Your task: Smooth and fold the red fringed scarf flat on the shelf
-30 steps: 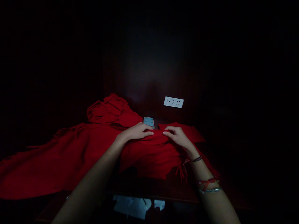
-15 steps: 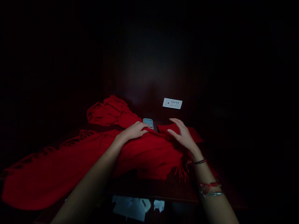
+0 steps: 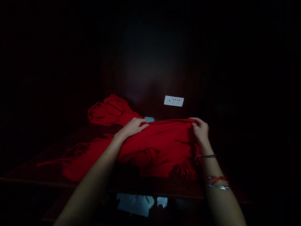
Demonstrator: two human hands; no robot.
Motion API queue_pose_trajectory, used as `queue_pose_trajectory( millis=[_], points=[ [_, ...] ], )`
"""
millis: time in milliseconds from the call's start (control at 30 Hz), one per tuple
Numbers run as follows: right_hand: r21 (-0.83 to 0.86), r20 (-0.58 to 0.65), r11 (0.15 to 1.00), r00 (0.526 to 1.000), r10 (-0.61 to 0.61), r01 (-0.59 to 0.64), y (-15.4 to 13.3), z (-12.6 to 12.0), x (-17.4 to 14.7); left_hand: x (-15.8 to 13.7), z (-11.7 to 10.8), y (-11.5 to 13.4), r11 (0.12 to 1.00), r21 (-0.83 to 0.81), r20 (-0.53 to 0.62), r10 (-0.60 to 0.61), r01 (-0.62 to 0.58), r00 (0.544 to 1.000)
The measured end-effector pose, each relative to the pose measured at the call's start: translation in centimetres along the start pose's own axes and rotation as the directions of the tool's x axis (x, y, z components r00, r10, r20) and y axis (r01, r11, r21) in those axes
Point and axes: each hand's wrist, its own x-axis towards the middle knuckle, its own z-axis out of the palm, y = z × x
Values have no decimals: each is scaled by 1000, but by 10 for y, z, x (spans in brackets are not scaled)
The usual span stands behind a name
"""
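A red fringed scarf (image 3: 162,141) lies spread over a dark table, its upper edge stretched between my two hands. My left hand (image 3: 134,127) pinches that edge near the middle, thumb and fingers closed on the cloth. At the right, my right hand (image 3: 200,128) grips the edge's other end, fingers wrapped round the fabric. Fringe hangs at the scarf's lower right and trails out at its left. Just behind the left fingertips a phone (image 3: 149,119) with a lit screen shows its top part; the scarf hides the rest.
Another bunched part of red cloth (image 3: 110,110) lies at the back left. A white socket plate (image 3: 174,101) is on the dark back wall. Below the table's front edge (image 3: 164,195) are pale papers (image 3: 133,204). The surroundings are very dark.
My right hand has moved right and closed on the scarf's edge, pulling it taut. The scarf's left part has drawn in toward the middle, and the cloth now covers more of the phone.
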Motion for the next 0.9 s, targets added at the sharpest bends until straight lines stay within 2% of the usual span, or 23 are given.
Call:
queue_pose_trajectory(
  millis=[33, 100, 133, 167, 200, 267, 367, 400, 467, 533, 667, 733, 833, 867, 900],
  points=[
    [0, -103, 996, 991, 90, -91, 13, -9, 5, 0, 0, -2, 1000, 1, -5, -13, 13, 1000],
    [-52, -170, 975, 964, 205, -217, 27, -19, 10, 0, 0, -3, 1000, 7, 0, -19, 19, 1000],
    [-82, -142, 981, 977, 162, -175, 26, -19, 9, 1, 1, -2, 1000, 9, 0, -12, 12, 1000],
    [-101, -88, 992, 994, 68, -77, 20, -16, 6, 1, 2, -1, 1000, 7, -4, -1, 1, 1000],
    [-96, -7, 992, 997, -82, 81, 10, -11, 1, 2, 4, 2, 1000, 0, -12, 15, -15, 1000],
    [-16, 199, 941, 923, -329, 338, -19, 8, -12, 3, 5, 8, 998, -32, -28, 52, -52, 998],
    [108, 422, 878, 778, -465, 466, -59, 40, -35, 4, 7, 19, 988, -102, -42, 111, -115, 993],
    [119, 447, 873, 759, -473, 473, -67, 49, -41, 4, 7, 21, 984, -120, -46, 129, -133, 991],
    [120, 481, 886, 754, -447, 448, -73, 61, -49, 4, 7, 25, 978, -139, -46, 150, -155, 988],
    [130, 484, 912, 778, -401, 389, -70, 63, -51, 3, 5, 26, 975, -154, -29, 156, -158, 987],
    [229, 465, 948, 831, -306, 221, -61, 45, -41, 0, -4, 18, 975, -193, -3, 107, -106, 994],
    [299, 533, 949, 807, -255, 102, -57, 32, -34, -2, -9, 14, 974, -213, -5, 72, -72, 997],
    [365, 648, 929, 734, -204, -64, -52, 19, -27, -2, -11, 8, 965, -252, -11, 69, -69, 998],
    [372, 652, 924, 734, -189, -93, -49, 16, -25, -2, -11, 6, 964, -256, -16, 76, -78, 997],
    [374, 629, 922, 758, -169, -105, -45, 14, -23, -1, -10, 5, 964, -252, -24, 81, -85, 996]
  ],
)
